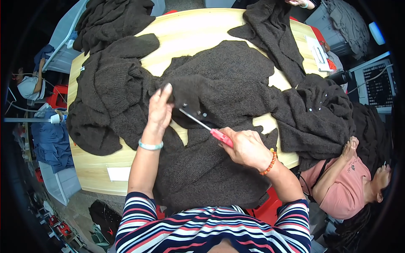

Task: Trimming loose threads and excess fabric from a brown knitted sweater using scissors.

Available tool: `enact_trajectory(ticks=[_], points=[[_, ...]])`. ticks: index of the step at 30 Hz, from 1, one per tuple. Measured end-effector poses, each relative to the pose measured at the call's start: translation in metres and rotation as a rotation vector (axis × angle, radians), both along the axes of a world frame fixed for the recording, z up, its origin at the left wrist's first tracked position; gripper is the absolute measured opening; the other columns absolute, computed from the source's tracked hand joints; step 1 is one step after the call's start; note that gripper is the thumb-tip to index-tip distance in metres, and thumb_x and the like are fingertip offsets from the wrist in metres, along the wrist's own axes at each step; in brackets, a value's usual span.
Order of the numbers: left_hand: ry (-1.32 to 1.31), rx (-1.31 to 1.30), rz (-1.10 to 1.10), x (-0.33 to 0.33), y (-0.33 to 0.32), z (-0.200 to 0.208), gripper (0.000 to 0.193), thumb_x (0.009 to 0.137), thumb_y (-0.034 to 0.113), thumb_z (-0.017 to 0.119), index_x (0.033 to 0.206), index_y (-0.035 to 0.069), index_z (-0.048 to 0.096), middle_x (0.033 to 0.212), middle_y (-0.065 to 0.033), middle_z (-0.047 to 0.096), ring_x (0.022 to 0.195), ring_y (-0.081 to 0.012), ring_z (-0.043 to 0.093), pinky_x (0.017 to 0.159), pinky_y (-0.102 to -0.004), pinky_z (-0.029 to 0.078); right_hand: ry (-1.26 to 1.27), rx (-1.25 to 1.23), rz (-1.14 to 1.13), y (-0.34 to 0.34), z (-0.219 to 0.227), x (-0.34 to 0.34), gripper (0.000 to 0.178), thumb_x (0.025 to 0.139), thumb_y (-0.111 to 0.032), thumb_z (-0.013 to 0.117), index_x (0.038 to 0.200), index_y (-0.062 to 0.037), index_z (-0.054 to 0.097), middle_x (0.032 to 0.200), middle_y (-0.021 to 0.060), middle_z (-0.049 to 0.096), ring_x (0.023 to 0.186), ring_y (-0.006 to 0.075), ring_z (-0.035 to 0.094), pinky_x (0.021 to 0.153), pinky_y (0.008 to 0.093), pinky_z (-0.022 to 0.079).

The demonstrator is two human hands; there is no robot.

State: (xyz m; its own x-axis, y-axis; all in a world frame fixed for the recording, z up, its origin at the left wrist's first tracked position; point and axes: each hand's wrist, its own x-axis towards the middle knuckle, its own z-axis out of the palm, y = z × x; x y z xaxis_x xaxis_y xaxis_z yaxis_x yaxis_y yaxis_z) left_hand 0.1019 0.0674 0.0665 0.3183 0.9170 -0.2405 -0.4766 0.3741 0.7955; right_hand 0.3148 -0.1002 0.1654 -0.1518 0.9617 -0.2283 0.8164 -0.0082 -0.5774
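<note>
1. The pale wooden table (185, 31) fills the middle; garments cover most of its top, and its edge at 6 o'clock is hidden.
2. The dark brown knitted garment (240, 84) lies at the centre of the table, nubbly in texture, rumpled and layered. Where it ends and the neighbouring cloth begins toward 6 o'clock is hard to make out.
3. A dark garment heap (114, 86) sits at 9 o'clock, its folds merging; another dark heap (314, 120) at 3 o'clock carries small pale dots.
4. A person in a pink top (344, 187) is at 4 o'clock, the lower body out of sight.
5. The right hand (249, 147), toward 5 o'clock from the centre, curls round a handle; its palm side is hidden.
6. The left hand (160, 107), toward 9 o'clock, is upright at the garment's edge, fingers close together; whether they pinch the cloth, I cannot tell.
7. The red-handled tool (221, 137) points its thin metal shaft toward 10 o'clock; whether its tip touches the cloth is unclear.
8. Small shiny fasteners (204, 114) dot the garment near the tip.
</note>
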Motion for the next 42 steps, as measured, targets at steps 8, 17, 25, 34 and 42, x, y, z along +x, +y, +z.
enact_trajectory(ticks=[8, 17, 25, 34, 42], points=[[-0.037, -0.094, -0.099, 0.014, 0.041, -0.040, 0.028, 0.091, 0.004, 0.061, 0.118, -0.001, 0.054, 0.112, -0.0104, 0.064, 0.102, -0.0212, 0.063, 0.090, -0.0365, 0.052, -0.007, 0.038, -0.099, 0.025, -0.024, 0.004, 0.020, 0.089, -0.020, 0.060, 0.104, -0.0082, 0.057, 0.069, 0.0200, 0.064, 0.070, 0.0393, 0.065, 0.065, 0.0487, 0.051], [-0.005, -0.094, 0.034, 0.022, 0.041, -0.045, 0.017, 0.090, -0.001, 0.062, 0.107, -0.001, 0.061, 0.101, -0.0088, 0.068, 0.090, -0.0168, 0.066, 0.085, -0.0289, 0.052, -0.014, -0.068, -0.079, 0.039, -0.028, 0.002, 0.023, 0.088, -0.025, 0.062, 0.102, -0.0072, 0.057, 0.073, 0.0204, 0.064, 0.076, 0.0418, 0.064, 0.071, 0.0506, 0.049], [0.008, -0.234, -0.103, 0.025, 0.034, -0.045, 0.022, 0.095, 0.017, 0.060, 0.111, 0.002, 0.059, 0.106, -0.0069, 0.067, 0.099, -0.0171, 0.064, 0.086, -0.0339, 0.054, 0.020, -0.077, -0.146, 0.046, -0.039, 0.011, 0.025, 0.088, -0.026, 0.062, 0.104, -0.0083, 0.056, 0.074, 0.0209, 0.064, 0.078, 0.0428, 0.064, 0.072, 0.0511, 0.049], [0.440, -0.309, -0.400, 0.015, -0.023, -0.051, 0.022, 0.092, 0.015, 0.065, 0.101, -0.005, 0.059, 0.093, -0.0087, 0.062, 0.081, -0.0175, 0.065, 0.071, -0.0373, 0.062, -0.055, -0.086, -0.107, 0.019, -0.032, 0.027, 0.019, 0.090, -0.022, 0.060, 0.102, -0.0070, 0.058, 0.069, 0.0211, 0.063, 0.071, 0.0412, 0.065, 0.068, 0.0501, 0.050], [0.033, -0.239, -0.096, 0.019, -0.016, -0.049, 0.010, 0.094, 0.007, 0.060, 0.089, -0.001, 0.062, 0.091, -0.0089, 0.064, 0.082, -0.0189, 0.066, 0.084, -0.0486, 0.059, -0.123, -0.098, -0.005, -0.005, -0.015, 0.026, 0.020, 0.086, -0.021, 0.063, 0.095, -0.0036, 0.060, 0.069, 0.0222, 0.064, 0.070, 0.0385, 0.067, 0.065, 0.0472, 0.052]])
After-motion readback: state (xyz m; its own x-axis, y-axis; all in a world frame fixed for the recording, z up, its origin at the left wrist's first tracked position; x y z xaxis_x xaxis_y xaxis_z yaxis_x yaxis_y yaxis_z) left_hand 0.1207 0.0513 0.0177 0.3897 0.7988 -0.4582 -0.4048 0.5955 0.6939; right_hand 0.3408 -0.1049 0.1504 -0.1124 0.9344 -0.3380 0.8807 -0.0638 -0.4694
